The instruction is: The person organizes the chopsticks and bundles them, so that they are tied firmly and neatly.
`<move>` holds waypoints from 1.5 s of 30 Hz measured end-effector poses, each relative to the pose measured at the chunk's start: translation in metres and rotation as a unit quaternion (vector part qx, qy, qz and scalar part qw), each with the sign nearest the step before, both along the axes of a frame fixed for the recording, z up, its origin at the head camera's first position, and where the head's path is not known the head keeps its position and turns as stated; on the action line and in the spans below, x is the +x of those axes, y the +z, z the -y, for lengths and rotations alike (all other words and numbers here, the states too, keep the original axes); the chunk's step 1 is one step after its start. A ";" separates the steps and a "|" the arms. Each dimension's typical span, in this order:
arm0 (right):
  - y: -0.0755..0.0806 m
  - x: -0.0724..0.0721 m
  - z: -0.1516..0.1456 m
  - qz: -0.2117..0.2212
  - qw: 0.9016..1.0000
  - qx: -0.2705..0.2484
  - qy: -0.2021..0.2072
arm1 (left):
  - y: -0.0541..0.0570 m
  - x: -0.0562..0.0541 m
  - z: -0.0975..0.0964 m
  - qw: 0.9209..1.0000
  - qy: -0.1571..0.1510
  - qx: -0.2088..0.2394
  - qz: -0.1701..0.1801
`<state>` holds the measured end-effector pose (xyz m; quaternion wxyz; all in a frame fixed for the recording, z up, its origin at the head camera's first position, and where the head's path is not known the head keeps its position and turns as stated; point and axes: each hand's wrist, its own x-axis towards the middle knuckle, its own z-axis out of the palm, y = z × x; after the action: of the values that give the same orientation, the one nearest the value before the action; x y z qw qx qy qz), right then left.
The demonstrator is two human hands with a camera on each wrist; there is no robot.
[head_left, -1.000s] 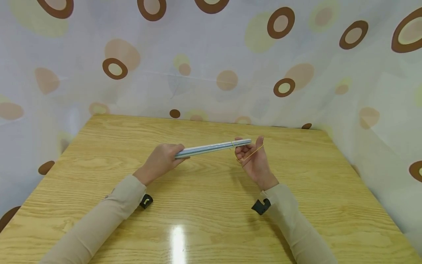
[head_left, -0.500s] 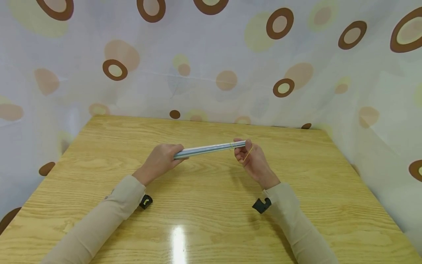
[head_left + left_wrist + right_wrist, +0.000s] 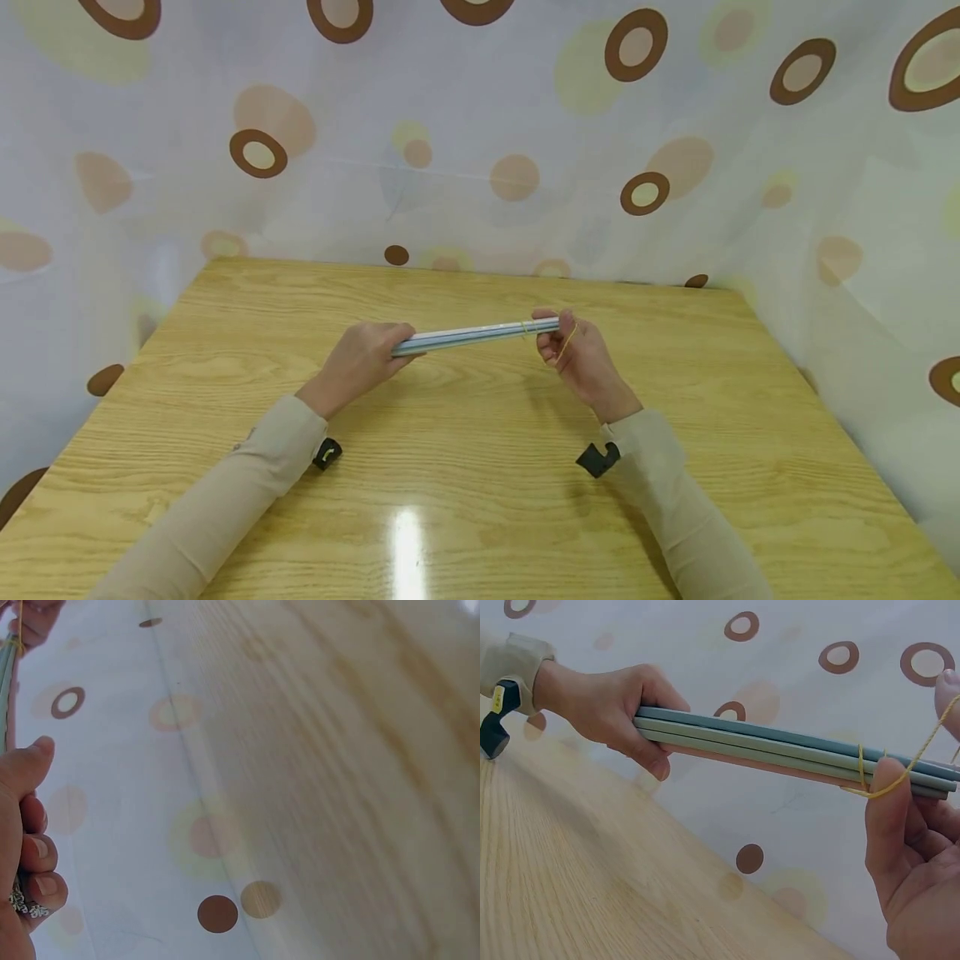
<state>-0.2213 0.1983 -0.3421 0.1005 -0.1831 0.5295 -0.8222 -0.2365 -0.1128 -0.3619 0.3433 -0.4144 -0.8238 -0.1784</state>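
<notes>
A bundle of several chopsticks (image 3: 780, 746), blue, green and pink, is held level above the table. The left hand (image 3: 363, 357) grips one end, its thumb on top; in the left wrist view, a patterned end (image 3: 28, 904) pokes out under the curled fingers. A yellow rubber band (image 3: 919, 761) is wound round the bundle near its other end, and a loop of it runs over a finger and the thumb of the right hand (image 3: 588, 367). That hand's fingers are bent at the tips of the chopsticks, the thumb close to their ends.
Below the hands lies a wood-grain table (image 3: 450, 467) with a bright reflection near its front. A pale curtain (image 3: 450, 200) with brown and peach circles stands behind and at the sides. Dark camera mounts (image 3: 597, 459) are strapped at both sleeves.
The right thumb has moved left, from standing apart with the band stretched to beside the chopstick tips, so the loop is shorter. The left hand keeps its grip almost unmoved.
</notes>
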 end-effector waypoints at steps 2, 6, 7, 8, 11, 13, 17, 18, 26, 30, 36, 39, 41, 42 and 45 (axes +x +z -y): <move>0.000 -0.001 -0.001 -0.005 0.998 0.054 -0.017 | 0.001 0.000 0.001 1.000 0.003 -0.005 -0.004; 0.001 -0.003 -0.003 -0.004 0.988 0.150 -0.033 | 0.001 0.000 0.002 1.000 0.004 -0.009 0.005; 0.001 -0.004 -0.003 -0.005 0.985 0.170 -0.034 | 0.001 0.001 0.003 1.000 0.004 -0.009 0.012; 0.001 -0.004 -0.004 -0.007 0.982 0.187 -0.035 | 0.001 0.001 0.003 1.000 0.005 -0.010 0.021; 0.001 -0.006 -0.007 -0.021 0.974 0.225 -0.033 | 0.001 0.002 0.002 0.998 0.014 -0.015 0.053; 0.000 -0.007 -0.010 -0.033 0.968 0.245 -0.034 | 0.001 0.003 0.002 0.997 0.021 -0.022 0.070; 0.000 -0.008 -0.014 -0.059 0.957 0.282 -0.043 | 0.003 0.003 0.001 0.995 0.027 -0.029 0.087; 0.000 -0.008 -0.015 -0.065 0.953 0.292 -0.049 | 0.004 0.003 0.001 0.995 0.028 -0.030 0.089; 0.000 -0.009 -0.020 -0.089 0.934 0.339 -0.072 | 0.006 0.001 0.000 0.995 0.038 -0.033 0.090; -0.001 -0.010 -0.018 -0.094 0.937 0.329 -0.068 | 0.005 0.001 0.000 0.994 0.046 -0.037 0.093; -0.004 -0.010 -0.016 -0.098 0.939 0.326 -0.051 | 0.001 0.004 0.002 0.992 0.050 -0.035 0.108; -0.003 -0.010 -0.015 -0.101 0.935 0.335 -0.053 | 0.002 0.004 0.002 0.990 0.054 -0.031 0.128; -0.002 -0.010 -0.014 -0.103 0.935 0.335 -0.056 | 0.003 0.004 0.001 0.988 0.056 -0.025 0.145; -0.001 -0.010 -0.014 -0.104 0.936 0.332 -0.056 | 0.004 0.004 0.000 0.986 0.055 -0.022 0.154; -0.003 -0.010 -0.015 -0.104 0.941 0.318 -0.051 | 0.008 0.005 -0.002 0.982 0.057 -0.020 0.181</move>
<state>-0.2311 0.2133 -0.3446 0.0561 -0.1990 0.7792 -0.5917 -0.2312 -0.1111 -0.3542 0.1897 -0.3347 -0.8978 -0.2142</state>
